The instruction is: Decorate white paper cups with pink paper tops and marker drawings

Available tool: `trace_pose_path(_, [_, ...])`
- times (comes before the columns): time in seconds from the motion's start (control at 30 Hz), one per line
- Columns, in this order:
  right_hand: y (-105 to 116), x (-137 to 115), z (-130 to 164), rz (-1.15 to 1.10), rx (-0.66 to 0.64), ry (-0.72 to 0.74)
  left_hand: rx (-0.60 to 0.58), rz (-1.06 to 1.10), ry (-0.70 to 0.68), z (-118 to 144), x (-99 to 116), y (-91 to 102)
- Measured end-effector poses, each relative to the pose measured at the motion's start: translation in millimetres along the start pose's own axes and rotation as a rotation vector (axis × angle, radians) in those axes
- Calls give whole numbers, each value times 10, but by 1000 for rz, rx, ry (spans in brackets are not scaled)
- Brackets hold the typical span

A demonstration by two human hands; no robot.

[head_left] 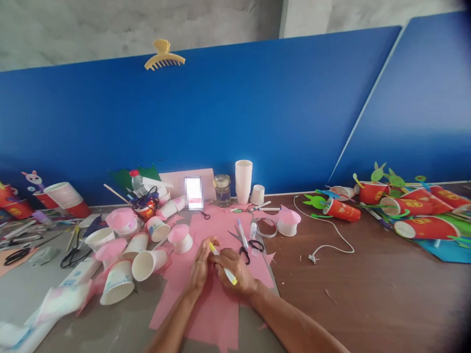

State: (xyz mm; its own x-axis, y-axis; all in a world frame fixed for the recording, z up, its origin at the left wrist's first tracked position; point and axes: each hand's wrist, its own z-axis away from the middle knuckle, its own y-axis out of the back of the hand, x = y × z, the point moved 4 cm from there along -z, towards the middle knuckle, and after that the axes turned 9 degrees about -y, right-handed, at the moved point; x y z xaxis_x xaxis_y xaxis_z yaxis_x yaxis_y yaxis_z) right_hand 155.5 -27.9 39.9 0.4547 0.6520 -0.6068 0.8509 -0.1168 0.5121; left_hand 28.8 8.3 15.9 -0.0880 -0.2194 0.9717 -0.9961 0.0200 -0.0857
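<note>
My right hand point(235, 269) is closed round a white marker point(230, 275) with yellow ends, slanting from upper left to lower right. Close against it, my left hand point(200, 267) has its fingers curled beside the marker's upper yellow end; what lies under them is hidden. Both hands are over sheets of pink paper point(215, 318). Just right of them lie black-handled scissors point(244, 254), a white pen point(242, 233) and a small glue stick point(253, 229). To the left stands a white paper cup with a pink paper top point(180, 239).
Several paper cups point(147, 264) lie on the left. Along the blue partition point(221, 108) are a phone point(193, 192), a glass jar point(222, 191) and stacked white cups point(243, 181). A white cable point(336, 230) and red cups point(421, 228) are on the right.
</note>
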Motion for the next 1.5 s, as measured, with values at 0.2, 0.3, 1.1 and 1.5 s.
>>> trace_pose_path(0.2, [27, 146, -2, 224, 81, -193, 190, -41, -67, -103, 43, 177])
trace_pose_path(0.3, [-19, 229, 3, 299, 29, -216, 230, -164, -122, -108, 93, 201])
trace_pose_path(1.1, [19, 321, 6, 525, -169, -329, 61, -340, -216, -33, 73, 95])
trace_pose_path(1.5, [278, 428, -13, 692, -143, -524, -68, -632, -317, -101, -56, 168])
